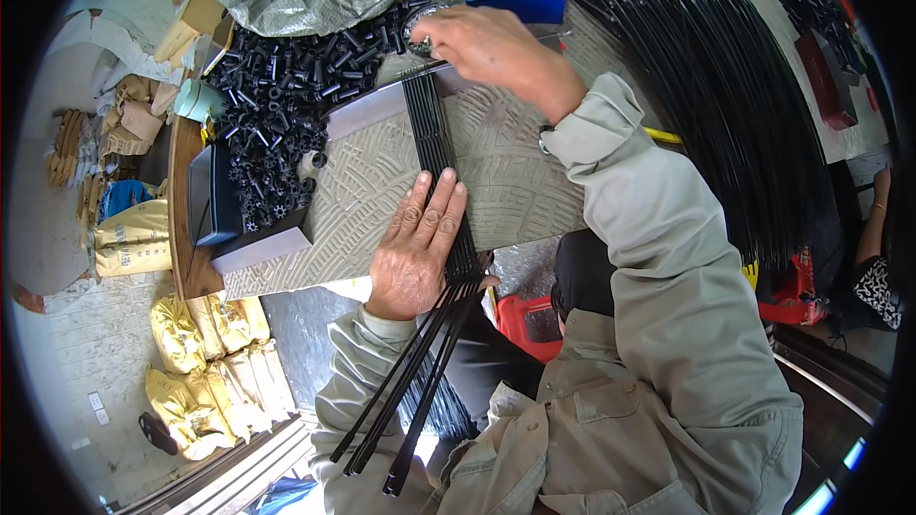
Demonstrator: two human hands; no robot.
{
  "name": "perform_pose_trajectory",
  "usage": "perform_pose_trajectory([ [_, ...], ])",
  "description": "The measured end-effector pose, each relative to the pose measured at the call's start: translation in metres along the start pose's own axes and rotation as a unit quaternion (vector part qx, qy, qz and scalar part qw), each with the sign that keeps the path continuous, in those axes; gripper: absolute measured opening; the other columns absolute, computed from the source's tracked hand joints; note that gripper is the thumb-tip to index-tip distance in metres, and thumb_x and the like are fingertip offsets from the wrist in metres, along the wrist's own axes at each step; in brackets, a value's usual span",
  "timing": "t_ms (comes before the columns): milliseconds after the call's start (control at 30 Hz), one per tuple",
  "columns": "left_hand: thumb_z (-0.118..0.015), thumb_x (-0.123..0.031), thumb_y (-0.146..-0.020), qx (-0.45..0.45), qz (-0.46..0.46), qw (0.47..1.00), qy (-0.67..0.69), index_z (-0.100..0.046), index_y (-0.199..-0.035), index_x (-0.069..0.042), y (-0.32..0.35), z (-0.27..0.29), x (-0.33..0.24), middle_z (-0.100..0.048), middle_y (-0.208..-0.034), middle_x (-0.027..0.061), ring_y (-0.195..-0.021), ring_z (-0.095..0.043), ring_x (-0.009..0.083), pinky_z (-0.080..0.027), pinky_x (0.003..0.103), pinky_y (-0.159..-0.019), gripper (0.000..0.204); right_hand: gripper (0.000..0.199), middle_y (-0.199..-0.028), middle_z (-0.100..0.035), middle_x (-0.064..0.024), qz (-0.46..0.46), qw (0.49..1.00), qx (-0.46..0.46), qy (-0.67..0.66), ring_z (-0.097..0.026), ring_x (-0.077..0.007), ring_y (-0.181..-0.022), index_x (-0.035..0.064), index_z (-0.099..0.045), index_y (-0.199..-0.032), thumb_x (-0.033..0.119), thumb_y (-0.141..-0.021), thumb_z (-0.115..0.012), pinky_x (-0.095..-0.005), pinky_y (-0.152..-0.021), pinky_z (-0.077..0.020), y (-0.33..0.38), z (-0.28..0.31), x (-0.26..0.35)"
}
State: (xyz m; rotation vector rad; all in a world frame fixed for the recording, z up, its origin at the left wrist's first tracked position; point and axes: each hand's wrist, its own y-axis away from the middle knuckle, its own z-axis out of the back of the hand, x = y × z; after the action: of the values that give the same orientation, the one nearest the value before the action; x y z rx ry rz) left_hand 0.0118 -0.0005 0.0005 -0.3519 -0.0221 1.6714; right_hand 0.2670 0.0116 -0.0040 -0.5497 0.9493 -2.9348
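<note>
A row of thin black rods [434, 138] lies side by side on the patterned board [520, 162], with the near ends fanning out over my lap. My left hand [415, 248] is on this bundle, fingers stretched along the top, and a thumb tip shows at the far side from beneath the rods. Past the rods' far ends, my right hand [491, 48] reaches to a small round dish [417, 30] of shiny small parts. Its fingers are pinched together at the dish, and whatever they hold is hidden. A metal strip [367, 112] stands along the rods' far ends.
Black plastic tubular fittings [334, 62] are heaped at left, below a woven sack [315, 10] of more. A blue box [515, 10] of clear sticks stands at the back. Long black rods [706, 86] cover the right side. A red stool [525, 324] is below the board's edge.
</note>
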Motion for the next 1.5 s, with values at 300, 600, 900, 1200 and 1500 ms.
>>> perform_pose_trajectory([
  [300,-0.063,-0.05,-0.069,-0.008,-0.012,0.999,-0.032,-0.045,-0.125,-0.003,0.003,-0.003,0.002,-0.04,-0.132,0.0148,-0.124,-0.035,0.037,-0.034,0.04,-0.099,0.075,0.008,-0.082,-0.056,-0.0062,0.033,0.994,-0.061,0.082,-0.055,-0.0265,-0.082,0.0088,-0.06,-0.075,0.016,-0.077,-0.057,-0.0372,-0.07,-0.0443,-0.006,-0.011,-0.003],
  [600,-0.055,-0.049,-0.076,-0.021,0.013,0.999,-0.036,-0.035,-0.132,-0.005,0.007,-0.01,0.003,-0.031,-0.139,0.0097,-0.128,-0.027,0.0323,-0.03,0.04,-0.101,0.074,0.003,-0.083,-0.057,-0.0072,-0.102,0.942,0.069,0.313,-0.056,-0.0278,-0.082,0.0163,-0.063,-0.074,0.017,-0.075,-0.06,-0.0402,-0.069,-0.0457,-0.022,0.05,-0.07],
  [900,-0.05,-0.032,-0.079,-0.027,0.009,0.996,-0.08,-0.031,-0.134,-0.007,0.013,-0.012,0.008,-0.028,-0.141,0.0071,-0.13,-0.027,0.0276,-0.028,0.038,-0.103,0.063,0.004,-0.081,-0.056,-0.0065,-0.036,0.977,0.048,0.207,-0.056,-0.0271,-0.083,0.0124,-0.061,-0.074,0.013,-0.071,-0.061,-0.0392,-0.069,-0.0467,-0.032,0.05,-0.087],
  [1200,-0.046,-0.015,-0.078,-0.034,0.01,0.996,-0.082,-0.032,-0.134,-0.008,0.016,-0.01,0.008,-0.027,-0.141,0.006,-0.13,-0.026,0.0265,-0.027,0.036,-0.104,0.058,0.009,-0.079,-0.058,-0.0063,-0.054,0.976,0.125,0.17,-0.058,-0.0246,-0.08,0.011,-0.061,-0.077,0.013,-0.069,-0.064,-0.0372,-0.069,-0.0468,-0.034,0.056,-0.081],
  [1500,-0.047,-0.01,-0.076,-0.039,0.008,0.997,-0.062,-0.032,-0.134,-0.008,0.014,-0.012,0.007,-0.027,-0.142,0.0062,-0.131,-0.025,0.0268,-0.027,0.036,-0.105,0.06,0.009,-0.078,-0.06,-0.0087,-0.097,0.981,0.146,0.088,-0.059,-0.0245,-0.075,0.0081,-0.062,-0.076,0.012,-0.068,-0.064,-0.0342,-0.066,-0.0464,-0.037,0.06,-0.097],
])
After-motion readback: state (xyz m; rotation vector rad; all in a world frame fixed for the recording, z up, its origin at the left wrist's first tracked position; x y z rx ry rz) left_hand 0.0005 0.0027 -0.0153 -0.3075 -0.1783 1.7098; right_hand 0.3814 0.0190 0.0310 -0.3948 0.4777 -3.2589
